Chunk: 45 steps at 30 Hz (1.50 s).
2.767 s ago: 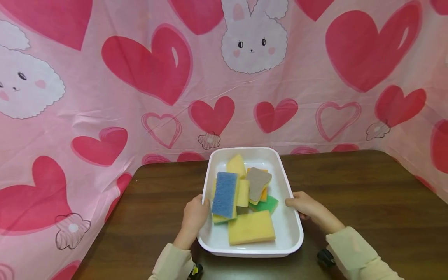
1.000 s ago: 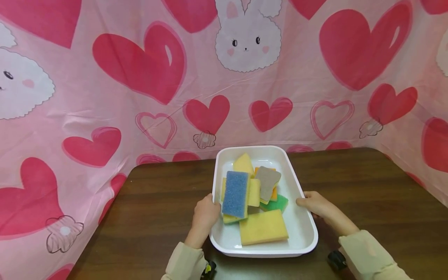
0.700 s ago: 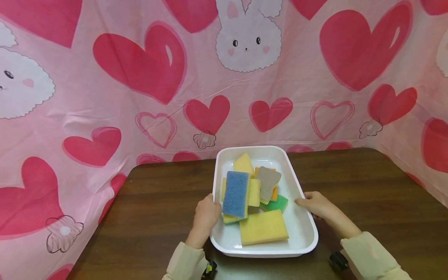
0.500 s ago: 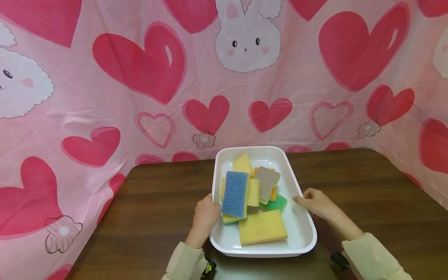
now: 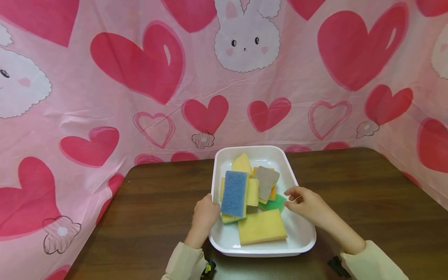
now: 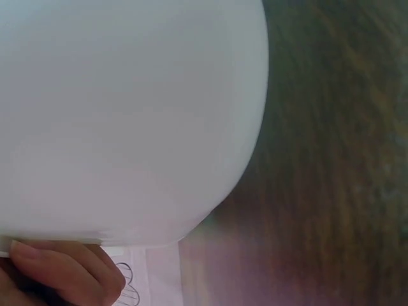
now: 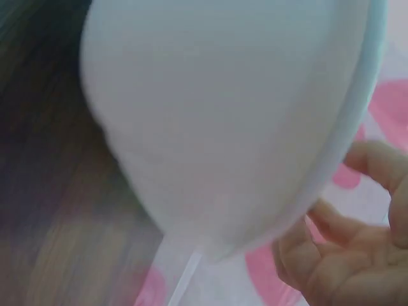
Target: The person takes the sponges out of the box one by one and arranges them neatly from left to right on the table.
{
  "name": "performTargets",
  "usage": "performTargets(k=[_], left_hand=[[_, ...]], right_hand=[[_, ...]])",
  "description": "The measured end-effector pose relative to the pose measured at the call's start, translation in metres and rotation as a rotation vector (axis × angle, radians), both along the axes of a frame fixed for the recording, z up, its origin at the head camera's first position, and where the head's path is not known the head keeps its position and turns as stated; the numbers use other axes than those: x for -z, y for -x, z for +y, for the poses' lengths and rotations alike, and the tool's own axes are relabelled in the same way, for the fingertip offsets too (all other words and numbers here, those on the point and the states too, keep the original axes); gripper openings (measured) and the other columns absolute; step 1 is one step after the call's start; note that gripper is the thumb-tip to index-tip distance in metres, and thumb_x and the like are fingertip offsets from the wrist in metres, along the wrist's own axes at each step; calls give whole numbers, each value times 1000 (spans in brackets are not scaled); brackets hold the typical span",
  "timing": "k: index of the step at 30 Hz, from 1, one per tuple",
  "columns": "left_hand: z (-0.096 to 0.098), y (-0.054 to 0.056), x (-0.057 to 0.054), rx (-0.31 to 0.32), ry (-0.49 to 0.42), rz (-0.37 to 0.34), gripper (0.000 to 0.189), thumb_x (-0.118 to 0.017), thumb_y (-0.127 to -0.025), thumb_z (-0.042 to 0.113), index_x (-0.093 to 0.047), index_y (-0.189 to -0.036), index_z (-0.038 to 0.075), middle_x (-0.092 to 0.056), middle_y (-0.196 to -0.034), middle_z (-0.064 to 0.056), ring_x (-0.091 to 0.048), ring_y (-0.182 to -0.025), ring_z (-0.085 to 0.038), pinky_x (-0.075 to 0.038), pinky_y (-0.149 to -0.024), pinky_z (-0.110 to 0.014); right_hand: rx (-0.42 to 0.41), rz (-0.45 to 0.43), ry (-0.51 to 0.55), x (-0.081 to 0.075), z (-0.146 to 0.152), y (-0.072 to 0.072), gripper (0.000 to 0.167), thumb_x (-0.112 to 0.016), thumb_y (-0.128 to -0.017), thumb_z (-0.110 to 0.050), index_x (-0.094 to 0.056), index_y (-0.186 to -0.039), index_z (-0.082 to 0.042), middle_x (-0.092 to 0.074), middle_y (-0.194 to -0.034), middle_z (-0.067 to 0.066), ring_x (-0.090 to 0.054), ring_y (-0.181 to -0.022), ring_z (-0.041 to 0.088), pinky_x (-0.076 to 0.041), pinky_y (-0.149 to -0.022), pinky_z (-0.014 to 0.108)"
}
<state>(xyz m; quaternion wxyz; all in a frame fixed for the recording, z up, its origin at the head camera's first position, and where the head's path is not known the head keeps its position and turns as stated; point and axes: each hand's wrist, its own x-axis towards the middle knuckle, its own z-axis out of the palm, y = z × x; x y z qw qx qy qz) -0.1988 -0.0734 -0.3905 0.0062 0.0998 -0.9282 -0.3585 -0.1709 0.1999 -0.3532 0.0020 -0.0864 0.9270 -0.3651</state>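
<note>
A white tray holding several sponges is on the brown table. At its left rim, my left hand grips the edge; the left wrist view shows curled fingers at the rim beside the tray's white outer wall. My right hand hovers over the right rim, thumb and fingers apart, holding nothing, close to a green sponge piece. In the right wrist view the right hand is just beyond the rim. A blue-topped sponge, a large yellow sponge and a grey-topped piece lie inside.
Dark wooden table surrounds the tray on both sides. Behind it hangs a pink cloth with hearts and rabbits. Black bands show at the sleeve cuffs.
My right hand has let go of the tray's right rim and moved up and inward over it, fingers parting. My left hand stays on the rim; the sponges keep their places.
</note>
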Motion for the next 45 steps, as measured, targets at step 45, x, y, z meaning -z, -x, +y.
performTargets(k=[45], left_hand=[[2, -2, 0, -23, 15, 17, 30, -51, -82, 8, -62, -108, -4, -67, -99, -27, -64, -81, -38, -51, -65, -50]], right_hand=[[-74, -84, -63, 23, -29, -1, 30, -67, -73, -11, -66, -101, 2, -63, -92, 16, -64, -80, 24, -51, -70, 38]])
